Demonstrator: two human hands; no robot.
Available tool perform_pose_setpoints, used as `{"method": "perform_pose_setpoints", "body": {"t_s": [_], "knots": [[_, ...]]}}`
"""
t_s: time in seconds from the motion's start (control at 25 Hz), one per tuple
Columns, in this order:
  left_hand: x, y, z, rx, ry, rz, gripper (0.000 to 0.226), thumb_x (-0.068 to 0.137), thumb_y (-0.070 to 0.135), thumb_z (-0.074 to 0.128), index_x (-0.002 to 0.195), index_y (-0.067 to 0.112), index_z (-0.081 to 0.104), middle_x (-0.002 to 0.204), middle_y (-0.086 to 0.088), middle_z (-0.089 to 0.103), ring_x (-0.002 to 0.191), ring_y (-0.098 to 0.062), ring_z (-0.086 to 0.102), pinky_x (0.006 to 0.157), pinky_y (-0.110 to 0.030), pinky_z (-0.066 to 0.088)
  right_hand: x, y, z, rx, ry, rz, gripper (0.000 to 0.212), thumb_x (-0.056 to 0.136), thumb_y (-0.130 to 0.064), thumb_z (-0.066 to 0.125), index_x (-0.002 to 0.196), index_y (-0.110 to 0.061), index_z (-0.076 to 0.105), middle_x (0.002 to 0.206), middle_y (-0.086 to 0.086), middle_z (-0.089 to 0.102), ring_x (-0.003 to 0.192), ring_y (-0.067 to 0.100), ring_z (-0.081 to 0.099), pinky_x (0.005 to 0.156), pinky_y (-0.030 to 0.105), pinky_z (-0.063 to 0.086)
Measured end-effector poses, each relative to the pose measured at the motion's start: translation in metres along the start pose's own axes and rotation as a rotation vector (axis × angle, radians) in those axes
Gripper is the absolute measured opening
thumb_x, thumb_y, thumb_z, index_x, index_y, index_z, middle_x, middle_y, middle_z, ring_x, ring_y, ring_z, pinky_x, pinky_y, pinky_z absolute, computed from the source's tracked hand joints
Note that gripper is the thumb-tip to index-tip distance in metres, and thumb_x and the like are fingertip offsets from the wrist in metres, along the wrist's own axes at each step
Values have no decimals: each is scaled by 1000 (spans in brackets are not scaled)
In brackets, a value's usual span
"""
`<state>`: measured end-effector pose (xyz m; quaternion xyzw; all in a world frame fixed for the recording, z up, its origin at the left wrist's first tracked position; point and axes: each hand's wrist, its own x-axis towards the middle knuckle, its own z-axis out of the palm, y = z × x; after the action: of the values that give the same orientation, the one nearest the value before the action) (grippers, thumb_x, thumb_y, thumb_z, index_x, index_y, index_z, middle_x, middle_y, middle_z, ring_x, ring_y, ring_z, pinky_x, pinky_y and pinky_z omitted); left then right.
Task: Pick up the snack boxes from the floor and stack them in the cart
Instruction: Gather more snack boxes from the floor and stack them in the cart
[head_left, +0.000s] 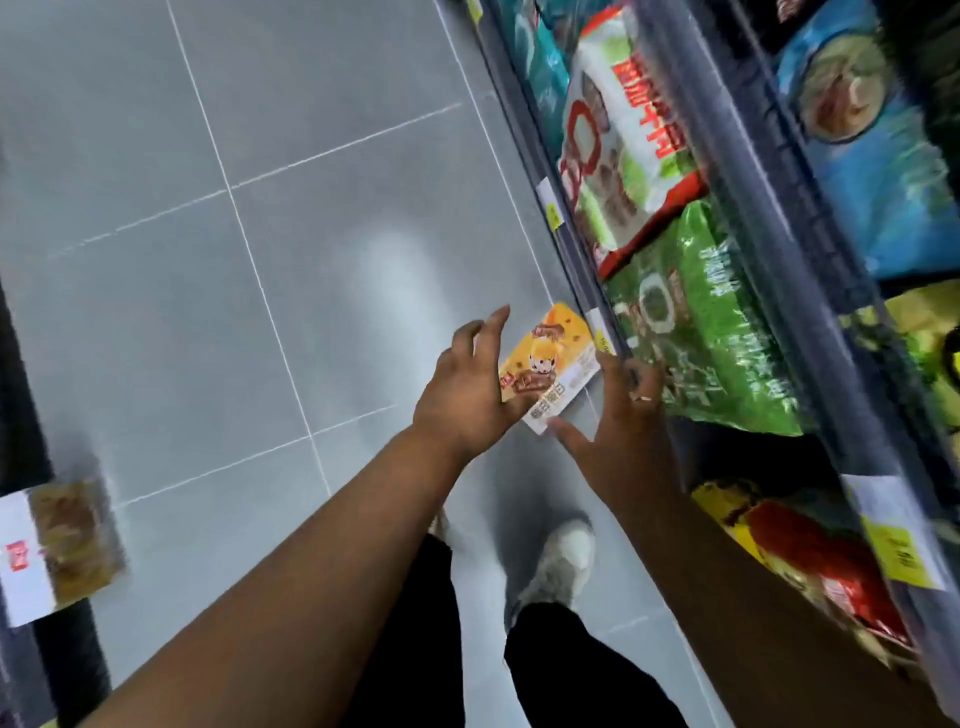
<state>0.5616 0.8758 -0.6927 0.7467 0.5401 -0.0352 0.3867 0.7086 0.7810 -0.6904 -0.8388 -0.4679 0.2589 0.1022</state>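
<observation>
While the snack box (558, 358) seems to lie on the floor (208, 260) by the right shelf (769, 218), left hand (467, 387) and right hand (621, 415) flank it, fingers spread, gripping nothing: clamp opposite edges, lift level.

A yellow snack box (550, 364) is between the left grip (467, 384) and the right grip (618, 415), their spread fingers touching its sides. Right of the box is a green bag (701, 322) on a shelf (769, 197). Under the box is the grey floor (260, 208).
</observation>
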Motion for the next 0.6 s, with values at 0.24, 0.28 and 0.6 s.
{"method": "perform_pose_setpoints", "body": {"t_s": [0.24,0.28,0.6], "knots": [[108,-78,112,91,-128,15,99,79,54,71,152,32,8,155,-12,22,133,-36,39,100,-47,43,70,77,155,0,-110,185,86,79,-51,70,147,-23,24,145,21,29,122,39,46,87,41,46],[126,-90,130,112,-156,26,100,78,55,71,152,34,7,156,-12,20,134,-37,37,100,-48,44,80,87,178,-8,-119,219,88,79,-52,70,147,-25,21,142,21,31,119,38,47,85,39,44],[237,-146,232,99,-424,-29,113,73,41,80,149,42,-3,153,-17,22,132,-42,39,107,-51,39,156,153,284,209,-247,396,118,71,-45,80,148,-42,-9,156,16,6,139,37,21,100,46,37]]}}
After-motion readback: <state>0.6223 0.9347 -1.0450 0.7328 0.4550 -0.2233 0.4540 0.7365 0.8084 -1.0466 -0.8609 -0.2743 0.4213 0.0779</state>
